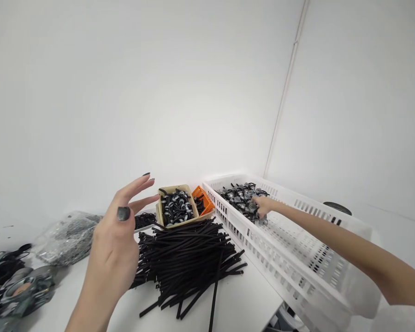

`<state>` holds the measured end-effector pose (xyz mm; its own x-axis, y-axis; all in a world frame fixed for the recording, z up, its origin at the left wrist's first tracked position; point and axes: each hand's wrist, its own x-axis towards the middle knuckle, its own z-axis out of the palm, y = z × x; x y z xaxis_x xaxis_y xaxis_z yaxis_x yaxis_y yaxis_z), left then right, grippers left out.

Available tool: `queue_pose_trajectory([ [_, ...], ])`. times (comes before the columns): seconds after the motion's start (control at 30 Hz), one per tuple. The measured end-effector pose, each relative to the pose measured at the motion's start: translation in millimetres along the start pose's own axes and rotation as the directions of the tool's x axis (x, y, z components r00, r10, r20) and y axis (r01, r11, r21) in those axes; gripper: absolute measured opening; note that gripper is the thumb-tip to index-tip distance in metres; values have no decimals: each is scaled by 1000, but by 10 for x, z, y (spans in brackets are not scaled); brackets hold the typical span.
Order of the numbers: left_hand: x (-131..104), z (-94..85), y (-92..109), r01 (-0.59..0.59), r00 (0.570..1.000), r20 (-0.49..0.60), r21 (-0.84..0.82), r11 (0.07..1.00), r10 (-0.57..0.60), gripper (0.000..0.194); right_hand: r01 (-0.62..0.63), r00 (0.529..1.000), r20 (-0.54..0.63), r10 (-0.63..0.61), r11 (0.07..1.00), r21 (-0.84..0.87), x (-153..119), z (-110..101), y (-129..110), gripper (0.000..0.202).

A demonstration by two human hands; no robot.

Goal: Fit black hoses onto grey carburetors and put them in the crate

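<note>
My left hand [115,246] is raised at the left of the view, fingers apart and holding nothing. Below and right of it lies a big pile of flat black straps [190,260] on the white table [244,299]. My right hand [263,205] reaches into a long white slotted plastic basket [259,251]. Its fingers close around a grey-and-black round part [252,207] at the edge of a heap of similar parts [238,195]. The fingertips are partly hidden among them.
Behind the straps stand a cream bin [161,213] of small black-and-grey pieces and an orange basket [209,208]. A clear plastic bag [67,237] and bagged grey items [24,293] lie at left. White walls [193,92] rise behind.
</note>
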<state>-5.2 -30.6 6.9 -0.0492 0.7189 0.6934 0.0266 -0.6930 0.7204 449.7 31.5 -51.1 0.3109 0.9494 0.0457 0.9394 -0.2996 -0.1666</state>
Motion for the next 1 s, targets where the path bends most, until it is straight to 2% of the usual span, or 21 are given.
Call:
queue_pose_trajectory([
  [0.13, -4, 40, -9, 7, 999, 35, 77, 997, -10, 54, -6, 992, 123, 1, 999, 44, 124, 293, 108, 34],
  [0.23, 9, 50, -46, 19, 998, 55, 117, 993, -26, 51, 5, 991, 132, -21, 993, 116, 179, 407, 158, 39],
  [0.33, 23, 45, -90, 17, 997, 73, 147, 989, -28, 50, 27, 992, 116, -52, 979, 204, 114, 458, 239, 40],
  [0.43, 28, 35, -118, 13, 996, 84, 162, 987, -27, 50, 53, 991, 104, -85, 958, 281, 22, 410, 306, 45],
  [0.57, 26, 18, -122, 7, 994, 106, 164, 986, -25, 47, 74, 994, 55, -98, 938, 340, 76, 123, 207, 59],
  [0.67, 25, 9, -102, -14, 998, 58, 169, 985, 4, 48, 147, 989, -72, -130, 926, 348, 226, -143, -161, 56],
  [0.77, 16, 13, -66, -34, 999, 29, 152, 988, 30, 46, 343, 939, -145, -312, 878, 334, 339, -208, -817, 44],
  [0.83, 2, 21, -30, -40, 999, 24, 137, 990, 37, 44, 489, 870, -104, -482, 811, 321, 379, -79, -1339, 33],
  [0.9, -17, 25, 17, -42, 999, 0, 134, 990, 42, 44, 570, 808, -43, -588, 761, 310, 414, 146, -1834, 22],
  [0.93, -27, 21, 43, -44, 999, -17, 131, 990, 46, 44, 589, 789, -21, -614, 747, 308, 436, 265, -2044, 19],
  [1.0, -42, -2, 93, -51, 998, -40, 139, 989, 57, 45, 593, 782, -6, -623, 742, 312, 502, 456, -2359, 19],
])
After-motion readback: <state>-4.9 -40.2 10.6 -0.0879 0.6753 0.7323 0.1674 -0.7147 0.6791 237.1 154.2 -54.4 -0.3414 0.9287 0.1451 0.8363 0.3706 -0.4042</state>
